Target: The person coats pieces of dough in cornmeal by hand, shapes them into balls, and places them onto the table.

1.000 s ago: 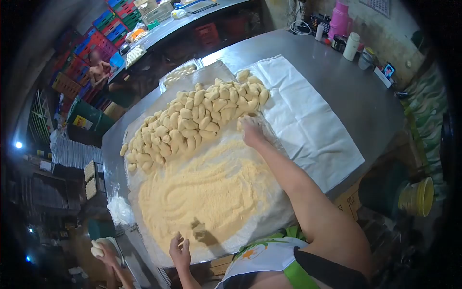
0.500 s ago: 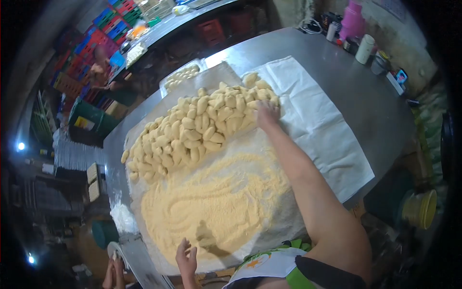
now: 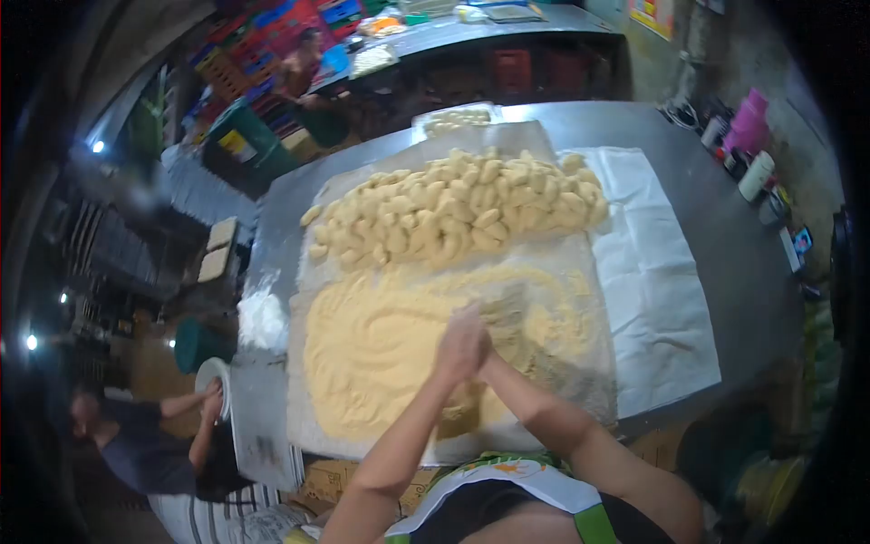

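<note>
My left hand [image 3: 455, 352] and my right hand [image 3: 478, 341] are pressed together above a layer of yellow crumbs or meal [image 3: 372, 363]. Their fingers are closed and slightly blurred; whether anything lies between the palms is hidden. The crumbs are spread over a pale cloth [image 3: 598, 390] on the table, with swirl marks in them. Beyond my hands, a long heap of pale, oval dough pieces [image 3: 453, 213] lies across the far part of the cloth, apart from both hands.
A white sheet [image 3: 662, 308] covers part of the metal table [image 3: 743, 299] on the right. White powder [image 3: 263, 319] sits at the left edge. Behind the heap is a tray of small pieces [image 3: 458, 120]. At lower left, a person [image 3: 154, 435] holds a round, pale rim.
My right hand has come back from the right end of the dough heap to the middle of the crumbs. My left hand has moved up and right to meet it. The view has turned left.
</note>
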Motion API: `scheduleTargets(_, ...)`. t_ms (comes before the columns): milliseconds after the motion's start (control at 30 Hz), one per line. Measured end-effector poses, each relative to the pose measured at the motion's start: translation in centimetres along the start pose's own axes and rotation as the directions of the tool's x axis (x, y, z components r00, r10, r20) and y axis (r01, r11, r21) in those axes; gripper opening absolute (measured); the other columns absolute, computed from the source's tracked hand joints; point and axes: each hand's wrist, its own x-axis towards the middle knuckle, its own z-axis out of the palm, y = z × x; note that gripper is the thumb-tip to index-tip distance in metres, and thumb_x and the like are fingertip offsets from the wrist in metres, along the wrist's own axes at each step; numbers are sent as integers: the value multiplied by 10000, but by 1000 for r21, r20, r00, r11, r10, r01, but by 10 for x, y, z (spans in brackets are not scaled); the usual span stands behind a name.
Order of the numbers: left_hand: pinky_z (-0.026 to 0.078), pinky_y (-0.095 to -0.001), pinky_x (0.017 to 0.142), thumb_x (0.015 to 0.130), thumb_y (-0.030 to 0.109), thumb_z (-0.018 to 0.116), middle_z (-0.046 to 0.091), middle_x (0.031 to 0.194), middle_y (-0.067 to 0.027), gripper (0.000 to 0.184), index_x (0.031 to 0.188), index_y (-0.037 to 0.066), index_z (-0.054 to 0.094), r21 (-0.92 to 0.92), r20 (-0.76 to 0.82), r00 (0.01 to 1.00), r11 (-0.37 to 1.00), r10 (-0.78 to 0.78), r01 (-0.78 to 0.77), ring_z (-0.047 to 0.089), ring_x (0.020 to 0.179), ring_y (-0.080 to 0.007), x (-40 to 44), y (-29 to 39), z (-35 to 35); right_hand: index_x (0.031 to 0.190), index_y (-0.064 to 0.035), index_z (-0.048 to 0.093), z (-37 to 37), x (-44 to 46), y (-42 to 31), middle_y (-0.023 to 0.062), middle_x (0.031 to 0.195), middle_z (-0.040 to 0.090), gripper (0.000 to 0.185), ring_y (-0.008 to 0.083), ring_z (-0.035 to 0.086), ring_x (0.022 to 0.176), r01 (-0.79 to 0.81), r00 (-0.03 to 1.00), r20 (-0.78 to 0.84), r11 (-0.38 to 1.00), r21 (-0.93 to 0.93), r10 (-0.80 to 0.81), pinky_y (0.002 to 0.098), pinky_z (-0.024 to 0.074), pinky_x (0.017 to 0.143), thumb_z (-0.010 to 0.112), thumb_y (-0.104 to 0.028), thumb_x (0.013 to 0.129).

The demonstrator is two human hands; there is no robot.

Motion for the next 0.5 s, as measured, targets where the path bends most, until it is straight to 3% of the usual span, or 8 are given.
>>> scheduleTargets(67,140,-593,1183,1013,359,448,311,1590,-220,562,1489,59,429,377,236,970,915,54,-142,241,1473,-445,8,28,-8,1453,-86,442,32,-10,-10,129,1462,485,539,283,448,1350,-14,1000,-8,973,229,16,409,315,1154,468,-425,1034)
scheduleTargets(100,140,-593,1183,1013,359,448,311,1590,-220,562,1489,59,429,384,211,976,914,53,-133,241,1473,-445,6,22,-11,1460,-92,434,43,-16,-22,120,1468,480,548,281,448,1348,-15,1000,-20,942,335,23,413,312,1156,456,-438,1036)
scheduleTargets(167,72,-653,1166,1007,426,453,217,1630,-210,636,1537,91,349,72,146,989,997,14,-24,155,1482,-498,7,0,-22,1474,-102,418,61,-24,-51,103,1479,471,566,278,448,1345,-23,998,-36,850,526,49,419,305,1158,431,-463,1038)
scheduleTargets(267,103,-643,1168,993,427,498,212,1627,-221,674,1549,93,314,285,153,986,958,-61,15,155,1486,-488,4,-20,-55,1532,-104,328,58,-29,-62,109,1513,429,664,284,427,1358,-215,968,236,770,600,86,451,286,1166,364,-544,1035)
scheduleTargets(367,135,-627,1172,977,412,551,210,1623,-232,705,1552,90,301,367,129,987,929,-99,45,164,1490,-470,-23,-45,-97,1542,-80,289,62,-50,-90,146,1536,390,729,299,399,1385,-185,950,310,882,433,47,449,281,1169,316,-596,1027)
scheduleTargets(433,168,-604,1178,959,380,609,212,1617,-243,725,1548,84,309,335,102,992,941,-74,36,182,1495,-443,-44,-56,-116,1508,-12,332,65,-65,-106,202,1530,397,832,350,392,1393,67,992,102,997,42,-71,477,317,1143,430,-643,975)
scheduleTargets(467,168,-604,1178,959,380,609,212,1617,-243,725,1548,84,309,325,105,992,945,-69,32,182,1495,-443,-58,-61,-126,1508,-12,332,45,-66,-106,202,1530,397,832,350,392,1393,70,993,94,997,33,-73,477,317,1143,430,-643,975)
scheduleTargets(500,216,-568,1174,941,346,645,283,1579,-246,735,1541,74,317,177,50,997,983,-62,53,233,1480,-421,-74,-66,-139,1460,-17,403,15,-68,-102,222,1483,442,759,349,433,1360,49,998,-3,900,-433,-56,465,354,1111,506,-580,961)
